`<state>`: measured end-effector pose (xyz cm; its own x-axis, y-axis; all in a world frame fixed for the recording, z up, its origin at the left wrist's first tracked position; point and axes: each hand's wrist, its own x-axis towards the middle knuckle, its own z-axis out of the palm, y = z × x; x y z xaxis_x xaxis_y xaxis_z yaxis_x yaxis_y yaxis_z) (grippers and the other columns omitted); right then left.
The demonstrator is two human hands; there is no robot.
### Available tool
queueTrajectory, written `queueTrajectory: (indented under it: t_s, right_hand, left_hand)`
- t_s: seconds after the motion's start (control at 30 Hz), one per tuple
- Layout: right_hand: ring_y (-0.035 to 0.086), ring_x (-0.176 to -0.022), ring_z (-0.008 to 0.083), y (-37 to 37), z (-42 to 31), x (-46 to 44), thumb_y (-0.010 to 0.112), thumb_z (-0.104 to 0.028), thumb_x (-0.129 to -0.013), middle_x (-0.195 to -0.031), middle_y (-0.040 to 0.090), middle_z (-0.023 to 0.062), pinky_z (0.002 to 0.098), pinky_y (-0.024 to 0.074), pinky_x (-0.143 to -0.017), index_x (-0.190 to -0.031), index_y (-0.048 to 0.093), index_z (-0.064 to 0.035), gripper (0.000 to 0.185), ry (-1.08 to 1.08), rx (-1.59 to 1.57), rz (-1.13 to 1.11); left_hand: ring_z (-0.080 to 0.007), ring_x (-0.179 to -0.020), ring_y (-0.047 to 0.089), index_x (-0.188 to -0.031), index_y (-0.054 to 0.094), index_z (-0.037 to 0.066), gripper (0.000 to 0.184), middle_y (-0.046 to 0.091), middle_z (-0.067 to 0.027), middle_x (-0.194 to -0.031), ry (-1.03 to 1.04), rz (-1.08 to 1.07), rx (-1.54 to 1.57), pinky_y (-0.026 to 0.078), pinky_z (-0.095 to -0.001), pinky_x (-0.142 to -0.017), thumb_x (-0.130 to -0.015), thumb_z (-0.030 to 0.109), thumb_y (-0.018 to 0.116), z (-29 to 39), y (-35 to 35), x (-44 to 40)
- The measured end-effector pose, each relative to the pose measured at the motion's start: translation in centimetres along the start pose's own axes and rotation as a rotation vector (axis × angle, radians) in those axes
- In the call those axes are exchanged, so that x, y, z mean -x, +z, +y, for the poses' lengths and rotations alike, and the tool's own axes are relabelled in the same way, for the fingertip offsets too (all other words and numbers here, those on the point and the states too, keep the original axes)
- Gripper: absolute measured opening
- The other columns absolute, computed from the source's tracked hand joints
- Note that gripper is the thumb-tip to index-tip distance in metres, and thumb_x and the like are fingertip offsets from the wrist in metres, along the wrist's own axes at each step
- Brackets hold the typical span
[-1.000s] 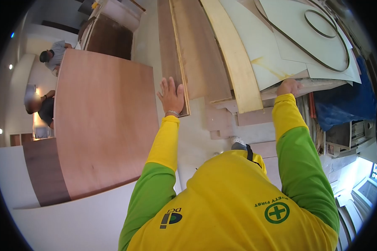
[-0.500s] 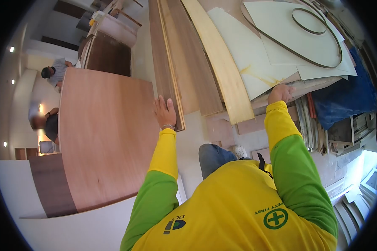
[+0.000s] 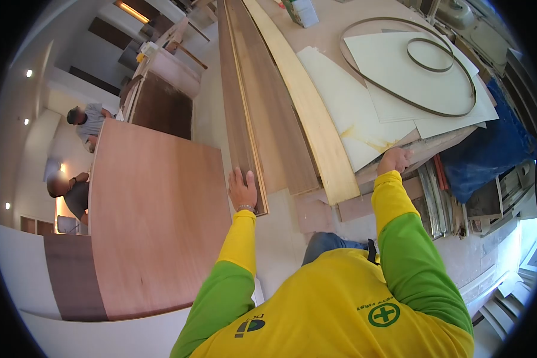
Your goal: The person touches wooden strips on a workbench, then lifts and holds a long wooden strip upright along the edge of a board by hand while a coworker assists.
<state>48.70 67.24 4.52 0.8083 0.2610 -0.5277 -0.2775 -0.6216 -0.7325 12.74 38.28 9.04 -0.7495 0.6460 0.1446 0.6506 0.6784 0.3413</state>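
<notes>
Brown and narrow, the long board [image 3: 237, 113] stretches away from under the left grip [image 3: 243, 190], which lies flat near its end, fingers straight, clasping nothing. Well across from it, the right grip [image 3: 394, 160] rests with bent fingers at the edge of the bench [image 3: 438, 142]; whether it is clenched there I can't tell. Between the two grips lies a pale strip [image 3: 309, 110]. Beyond the right grip, white sheets [image 3: 388, 77] carry a looped dark band [image 3: 450, 114]. Left of the left grip is a reddish panel [image 3: 158, 221].
</notes>
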Motion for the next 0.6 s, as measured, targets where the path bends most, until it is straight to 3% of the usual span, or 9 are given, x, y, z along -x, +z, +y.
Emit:
queueTrajectory:
  t_s: [0.17,0.6]
  right_hand:
    - [0.063,-0.107,0.0478,-1.0,-0.3,0.8,0.032,-0.056,-0.100,-0.111,0.064,0.0344,0.0501,0.0524,-0.093,-0.116,0.060,0.0099,0.073,-0.011,-0.012,-0.063]
    - [0.062,-0.105,0.0496,-1.3,-0.5,0.8,0.035,-0.055,-0.100,-0.112,0.064,0.0343,0.0525,0.0519,-0.091,-0.118,0.058,0.0108,0.072,-0.014,-0.030,-0.089]
  left_hand:
    - [-0.0340,-0.147,0.026,-0.151,0.036,0.010,0.073,0.030,-0.0191,-0.158,0.002,0.013,-0.011,0.022,-0.0530,-0.117,-0.100,0.061,0.034,0.2,-0.1,0.0]
    - [-0.0350,-0.147,0.025,-0.151,0.036,0.010,0.075,0.029,-0.0190,-0.158,-0.041,-0.002,-0.046,0.023,-0.0526,-0.117,-0.097,0.063,0.038,0.8,-0.7,0.3]
